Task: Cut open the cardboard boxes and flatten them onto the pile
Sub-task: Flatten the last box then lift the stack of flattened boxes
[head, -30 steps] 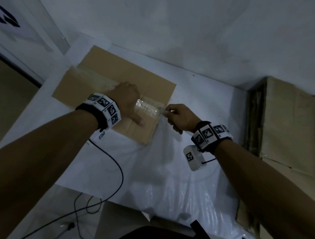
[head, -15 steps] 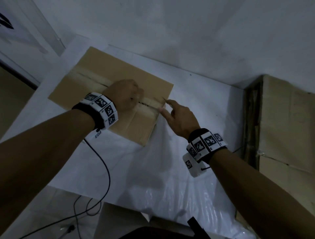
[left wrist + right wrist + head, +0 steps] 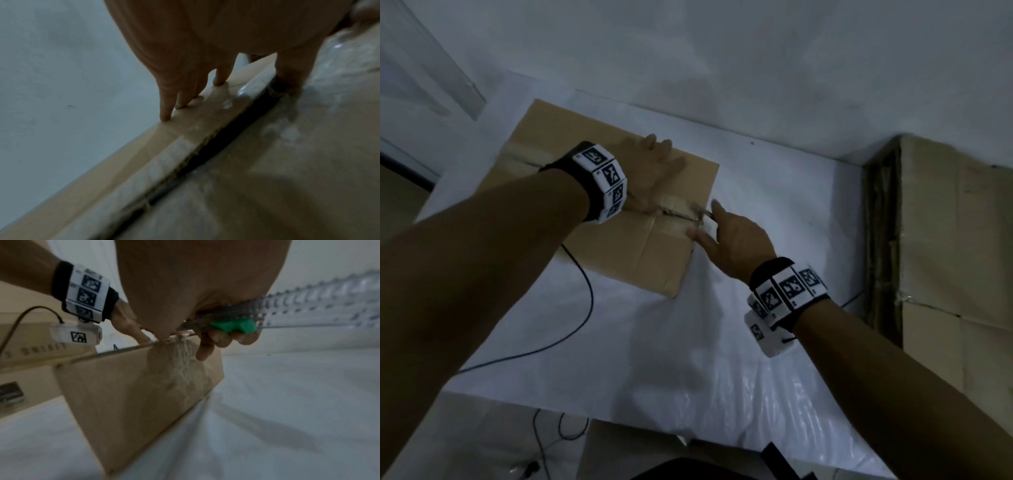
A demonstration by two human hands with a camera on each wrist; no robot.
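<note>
Bare forearms, black wristbands (image 3: 787, 291) with white coded marker tiles, small white wrist camera (image 3: 765, 334), thin dark cable (image 3: 582, 308)

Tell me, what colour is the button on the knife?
Green slider on the clear knife; right wrist view.

The box (image 3: 619, 205) is matt brown cardboard, its seam under glossy clear tape (image 3: 179, 146), crinkled and frayed at the cut edge. The knife (image 3: 232, 326) has a green plastic slider on ridged metal. Shiny wrinkled plastic sheet (image 3: 722, 394) covers the white worktop.
</note>
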